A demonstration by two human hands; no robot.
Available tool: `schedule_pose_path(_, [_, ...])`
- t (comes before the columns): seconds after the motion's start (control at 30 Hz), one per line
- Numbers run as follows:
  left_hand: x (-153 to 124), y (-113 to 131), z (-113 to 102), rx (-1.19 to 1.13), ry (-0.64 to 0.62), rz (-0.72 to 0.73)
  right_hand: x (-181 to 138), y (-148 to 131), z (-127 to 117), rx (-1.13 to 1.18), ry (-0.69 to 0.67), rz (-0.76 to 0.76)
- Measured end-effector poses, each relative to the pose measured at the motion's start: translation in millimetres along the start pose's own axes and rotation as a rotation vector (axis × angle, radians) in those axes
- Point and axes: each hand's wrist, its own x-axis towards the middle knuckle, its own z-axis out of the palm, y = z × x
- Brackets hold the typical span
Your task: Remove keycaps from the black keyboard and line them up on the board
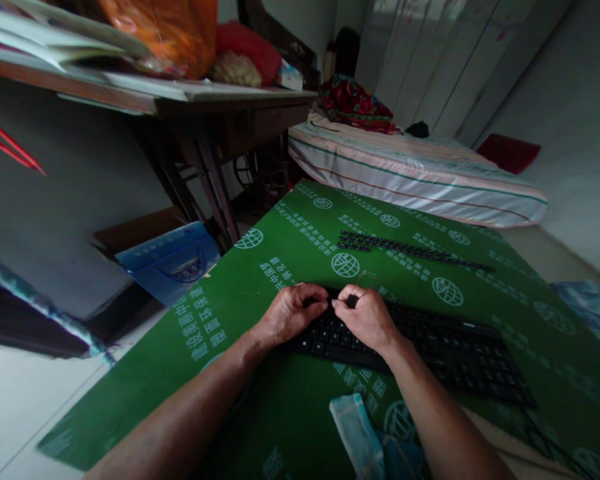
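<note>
A black keyboard (460, 347) lies slantwise on the green board, with keys on its near side and right end. Over its upper left part, my left hand (297, 310) is closed, thumb and forefinger pinched together. Facing it almost tip to tip, my right hand (363, 313) is closed in a pinch too. A small pale spot shows between the fingertips, too tiny to name. The hands and forearms hide part of the keyboard. Beyond the right hand lies a thin wire piece (369, 274). Farther back, loose black keycaps (410, 249) are lined up in rows.
The green printed board (220, 393) is the work surface. Near its front edge lies a folded blue cloth (357, 430); a black cable (545, 433) runs off at right. A wooden table (180, 103) with bags, a blue bag (175, 260) and a bed (415, 173) stand around.
</note>
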Motion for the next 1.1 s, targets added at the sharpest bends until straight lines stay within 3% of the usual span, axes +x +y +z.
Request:
schedule_pose_path(0.47, [3.9,22.2,1.1,0.329,-0.107,0.048,-1.7,1.4,6.8,-0.055,0.122,0.017])
schedule_pose_path(0.63, [6.0,31.6,10.7,0.464,-0.057,0.115,-2.6,2.9,10.3,-0.005,0.133,0.017])
schedule_pose_path(0.87, [14.0,22.2,28.9,0.416,0.012,0.165,-4.0,6.2,16.6,0.033,0.213,-0.007])
schedule_pose_path(1.1, [13.4,16.0,30.0,0.373,0.006,0.185,-4.8,4.1,15.8,0.035,0.236,-0.013])
